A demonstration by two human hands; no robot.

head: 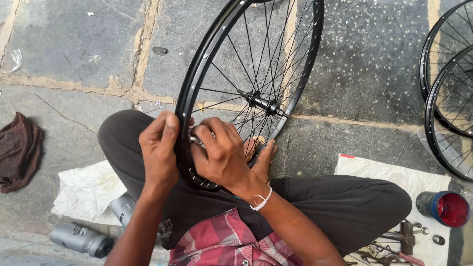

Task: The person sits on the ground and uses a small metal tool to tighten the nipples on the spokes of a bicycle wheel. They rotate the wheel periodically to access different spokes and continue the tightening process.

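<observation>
A black spoked wheel [246, 74] stands upright on the person's lap, its lower rim between both hands and its hub [262, 103] just above the right one. The left hand [160, 148] is closed around the outside of the rim, thumb over its edge. The right hand [221, 152] reaches through the spokes, fingers curled and pinching a small metal part at the rim; what it is cannot be told. A bare foot [263, 157] rests behind the wheel. On the stone floor [74, 44] lie a brown rag [18, 150], a white sheet [88, 192], grey canisters [81, 240], tools [399, 241], a red-filled tin [443, 208] and two more wheels [451, 93] at the right.
</observation>
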